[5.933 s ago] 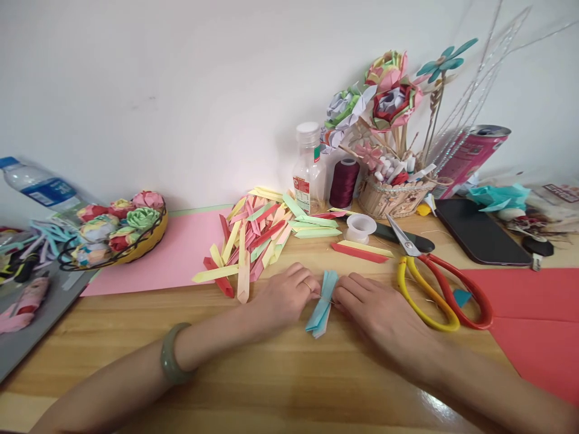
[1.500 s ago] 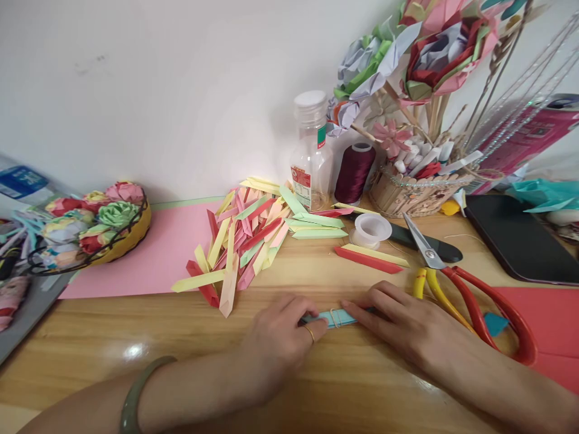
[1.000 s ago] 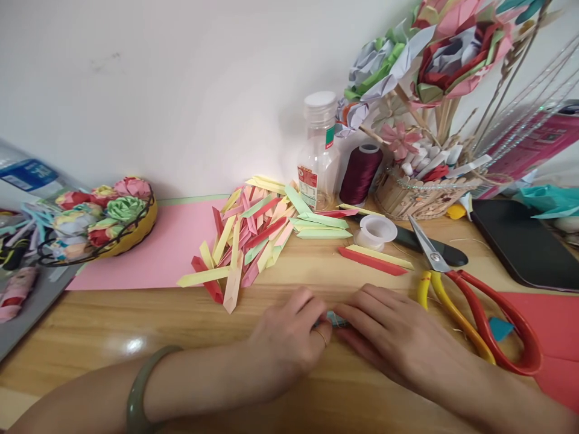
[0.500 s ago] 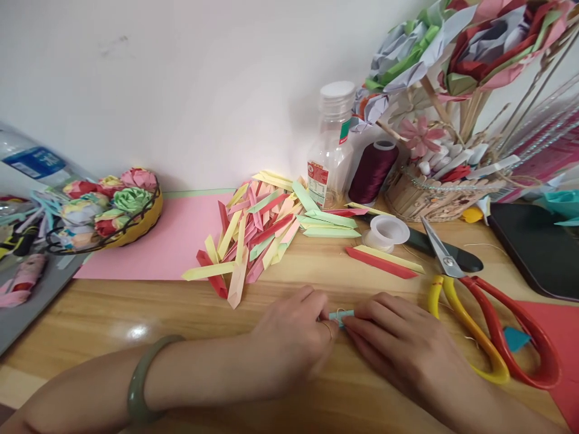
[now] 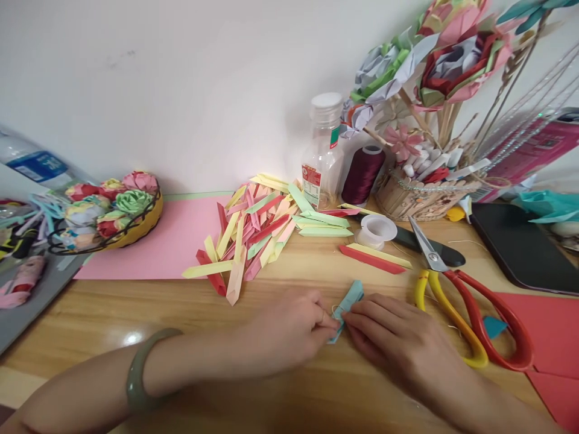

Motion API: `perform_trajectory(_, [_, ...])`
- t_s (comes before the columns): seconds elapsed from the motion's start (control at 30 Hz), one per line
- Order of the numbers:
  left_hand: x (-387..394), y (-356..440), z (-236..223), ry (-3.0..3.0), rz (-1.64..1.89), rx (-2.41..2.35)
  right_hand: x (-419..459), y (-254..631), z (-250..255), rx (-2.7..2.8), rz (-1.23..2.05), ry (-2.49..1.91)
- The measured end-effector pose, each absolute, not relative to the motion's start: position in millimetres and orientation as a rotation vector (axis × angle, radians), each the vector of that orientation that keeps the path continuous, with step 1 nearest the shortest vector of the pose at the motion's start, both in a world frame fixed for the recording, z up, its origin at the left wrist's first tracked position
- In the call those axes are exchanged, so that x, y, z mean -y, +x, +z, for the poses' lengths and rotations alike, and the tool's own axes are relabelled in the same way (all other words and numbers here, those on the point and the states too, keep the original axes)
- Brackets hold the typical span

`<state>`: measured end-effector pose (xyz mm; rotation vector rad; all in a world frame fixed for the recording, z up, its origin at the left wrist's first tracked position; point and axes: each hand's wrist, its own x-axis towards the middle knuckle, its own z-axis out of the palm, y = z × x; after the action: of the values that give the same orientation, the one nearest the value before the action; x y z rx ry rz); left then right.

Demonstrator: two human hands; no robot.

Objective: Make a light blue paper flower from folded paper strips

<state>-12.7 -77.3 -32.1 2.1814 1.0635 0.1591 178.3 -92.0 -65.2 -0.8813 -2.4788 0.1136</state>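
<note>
A light-blue folded paper strip point(image 5: 351, 296) lies slanted on the wooden table between my hands, its upper end free. A thin pale thread point(image 5: 335, 310) makes a small loop over it. My left hand point(image 5: 296, 325), with a ring, is closed, its fingertips pinching at the strip's lower part; whether they also hold the thread is hidden. My right hand point(image 5: 398, 331) presses thumb and fingers together on the strip's right edge. Scissors point(image 5: 435, 260) with yellow and red handles lie spread to the right of my right hand. A green bangle point(image 5: 138, 377) circles my left forearm.
Beyond my hands lie a pile of folded paper strips point(image 5: 253, 223), a thread spool point(image 5: 377, 231), a purple thread cone point(image 5: 363, 176) and a clear bottle point(image 5: 322, 150). A basket of paper flowers point(image 5: 126, 232) stands left; a stick pot point(image 5: 420, 196) and black phone point(image 5: 525, 247) right.
The blue strip has turned from lying level between my fingers to a slant, showing more of its length. My left fingers have shifted to its lower end. The view has swung slightly right.
</note>
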Motion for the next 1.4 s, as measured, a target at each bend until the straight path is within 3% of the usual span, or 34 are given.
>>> perform_trajectory(0.8, [52,-22,-56,3.174,0.302,-0.81,87,178,-73,2.301,0.354,-0.98])
perform_trajectory(1.07, [57,-20,-48,2.645,0.202,-1.004,84,173,-71,2.379,0.318,-1.026])
perform_trajectory(1.4, [53,-13,-51,1.688,0.394,-0.909,81,177,-69,2.437,0.361,-1.005])
